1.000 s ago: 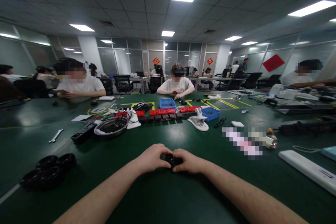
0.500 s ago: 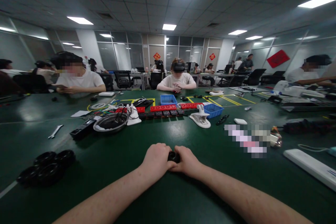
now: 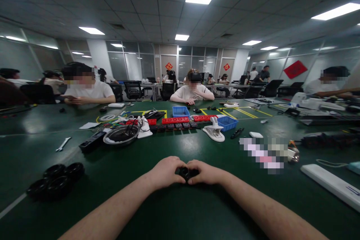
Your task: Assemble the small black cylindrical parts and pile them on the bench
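A small black part sits between my two hands, low over the green table. My left hand grips it from the left and my right hand grips it from the right, fingertips meeting above it. Most of the part is hidden by my fingers. Both forearms reach in from the bottom of the view.
Several black round parts lie at the left. Farther back are a black bowl, a wrench, red and black power strips, two blue bins, a white clamp. A white power strip lies right. People sit across.
My hands stay joined on the black part; my fingers have shifted slightly around it, and the view has tilted a little.
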Tool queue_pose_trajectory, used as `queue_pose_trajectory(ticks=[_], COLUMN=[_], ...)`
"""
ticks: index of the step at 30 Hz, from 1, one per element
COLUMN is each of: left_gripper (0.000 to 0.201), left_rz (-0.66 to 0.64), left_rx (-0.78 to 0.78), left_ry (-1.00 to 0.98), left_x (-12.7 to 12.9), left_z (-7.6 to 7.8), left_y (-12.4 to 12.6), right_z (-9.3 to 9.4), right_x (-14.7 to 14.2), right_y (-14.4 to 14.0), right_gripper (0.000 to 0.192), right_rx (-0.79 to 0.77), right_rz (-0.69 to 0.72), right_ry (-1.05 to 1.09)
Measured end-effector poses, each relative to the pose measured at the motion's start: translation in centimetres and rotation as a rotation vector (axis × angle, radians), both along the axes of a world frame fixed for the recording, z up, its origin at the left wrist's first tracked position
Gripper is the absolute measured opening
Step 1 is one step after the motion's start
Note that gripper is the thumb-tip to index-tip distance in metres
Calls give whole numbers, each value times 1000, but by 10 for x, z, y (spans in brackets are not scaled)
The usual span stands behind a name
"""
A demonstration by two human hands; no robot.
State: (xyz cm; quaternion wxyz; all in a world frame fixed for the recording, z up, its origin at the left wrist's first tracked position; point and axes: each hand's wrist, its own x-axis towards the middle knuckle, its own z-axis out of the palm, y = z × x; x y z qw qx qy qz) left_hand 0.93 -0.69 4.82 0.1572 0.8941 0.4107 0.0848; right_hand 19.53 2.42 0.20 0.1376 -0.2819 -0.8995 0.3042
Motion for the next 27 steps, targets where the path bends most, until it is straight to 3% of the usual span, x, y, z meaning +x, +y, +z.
queue_pose_trajectory(ticks=[3, 8, 13, 19, 24, 27], left_gripper=[36, 35, 35, 33, 32, 32], left_rz=[-25, 12, 150, 334, 313, 234], left_rx=[-18, -7, 35, 162, 164, 123], left_ry=[6, 12, 64, 239, 226, 124], left_x=[-1, 1, 9, 24, 18, 9], left_z=[3, 1, -2, 2, 0, -5], left_y=[-1, -1, -6, -14, -8, -1], right_z=[1, -5, -13, -22, -19, -13], right_x=[2, 0, -4, -18, -22, -15], right_y=[2, 2, 0, -10, -15, -12], right_gripper=[27, 28, 32, 41, 47, 48], right_rx=[-26, 16, 68, 273, 318, 246], right_rz=[40, -16, -183, -407, -477, -373], right_ry=[22, 6, -19, -111, -114, -68])
